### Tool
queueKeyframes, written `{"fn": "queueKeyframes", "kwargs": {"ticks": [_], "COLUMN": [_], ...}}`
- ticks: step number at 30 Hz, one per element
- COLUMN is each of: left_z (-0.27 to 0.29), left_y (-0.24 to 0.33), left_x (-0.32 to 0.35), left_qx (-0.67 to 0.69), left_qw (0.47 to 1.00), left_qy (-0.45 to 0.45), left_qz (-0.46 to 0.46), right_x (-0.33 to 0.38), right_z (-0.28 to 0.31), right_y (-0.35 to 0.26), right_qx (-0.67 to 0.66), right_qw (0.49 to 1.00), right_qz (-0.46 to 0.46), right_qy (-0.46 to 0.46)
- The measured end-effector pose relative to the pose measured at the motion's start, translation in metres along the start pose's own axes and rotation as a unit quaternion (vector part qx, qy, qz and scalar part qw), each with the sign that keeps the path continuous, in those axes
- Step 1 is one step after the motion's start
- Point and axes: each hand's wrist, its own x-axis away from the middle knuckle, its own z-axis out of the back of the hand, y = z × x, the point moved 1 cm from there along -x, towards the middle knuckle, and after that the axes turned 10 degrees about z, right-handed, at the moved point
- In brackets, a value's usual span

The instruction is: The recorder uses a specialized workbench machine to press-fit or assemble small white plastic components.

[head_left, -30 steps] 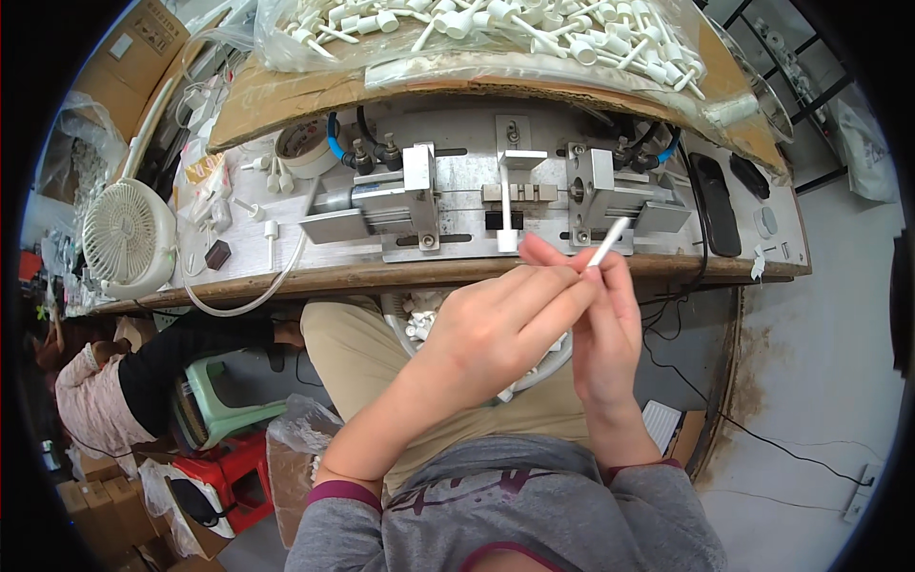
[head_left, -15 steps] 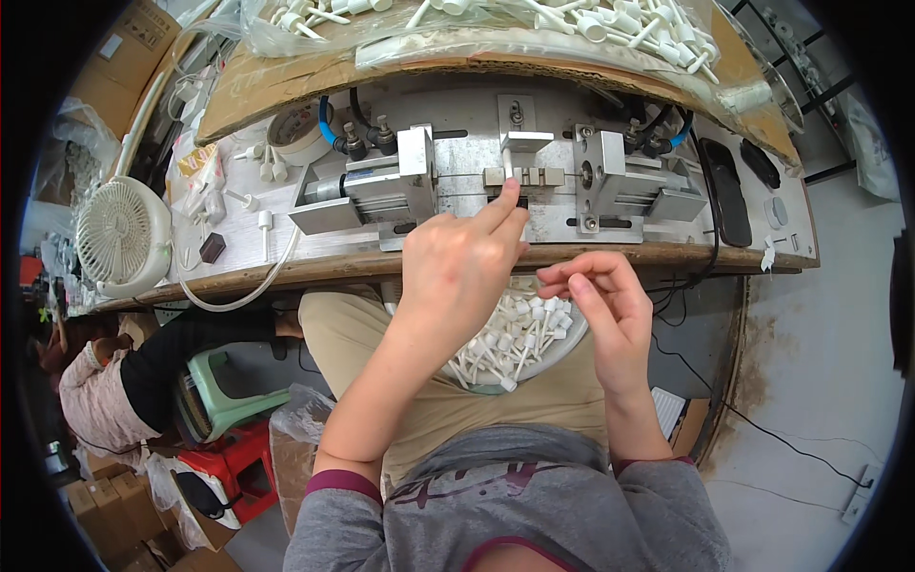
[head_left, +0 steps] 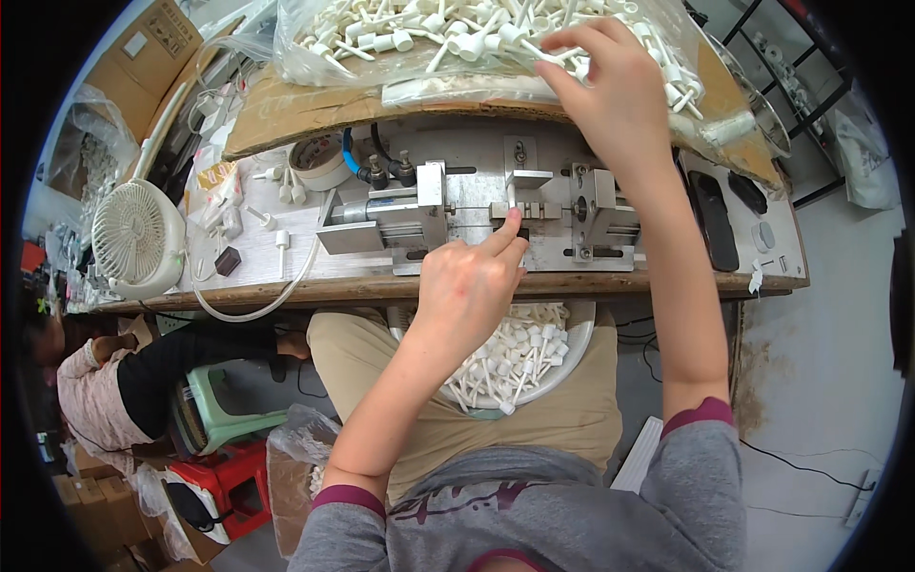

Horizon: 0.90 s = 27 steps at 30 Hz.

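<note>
From my head, through the left of two fisheye cameras worn side by side, the view looks steeply down and forward over my left hand (head_left: 470, 283) and right hand (head_left: 615, 91); my grey shirt (head_left: 591, 491) sits close at the lower edge, the bench (head_left: 572, 283) crosses farther off in the upper half, and straight edges bend toward the rim

Bright, diffuse light leaves soft shadow beneath the cardboard (head_left: 310, 111), and fisheye distortion bends the dark-rimmed edges.
</note>
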Motion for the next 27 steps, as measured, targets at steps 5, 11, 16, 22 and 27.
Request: {"fn": "queueKeyframes", "kwargs": {"ticks": [5, 11, 16, 22, 27], "left_z": [0.016, 0.039, 0.044, 0.046, 0.027], "left_y": [0.004, 0.0, 0.002, 0.003, 0.002], "left_x": [0.019, 0.034, -0.001, 0.0, 0.015], "left_qx": [0.087, 0.216, 0.508, 0.529, 0.27], "left_qw": [0.996, 0.975, 0.841, 0.834, 0.961], "left_qy": [-0.023, -0.025, 0.076, -0.028, 0.041], "left_qz": [-0.019, 0.048, 0.171, 0.153, 0.044], "right_x": [-0.045, -0.055, -0.001, 0.082, 0.106], "right_z": [-0.047, -0.016, 0.006, 0.026, 0.034], "right_y": [0.037, 0.011, 0.008, -0.047, -0.042], "right_qx": [0.106, 0.084, 0.043, -0.05, -0.093], "right_qw": [0.955, 0.964, 0.987, 0.964, 0.99], "right_qz": [-0.101, -0.092, 0.156, 0.26, 0.104], "right_qy": [-0.258, -0.237, -0.017, -0.013, 0.009]}}
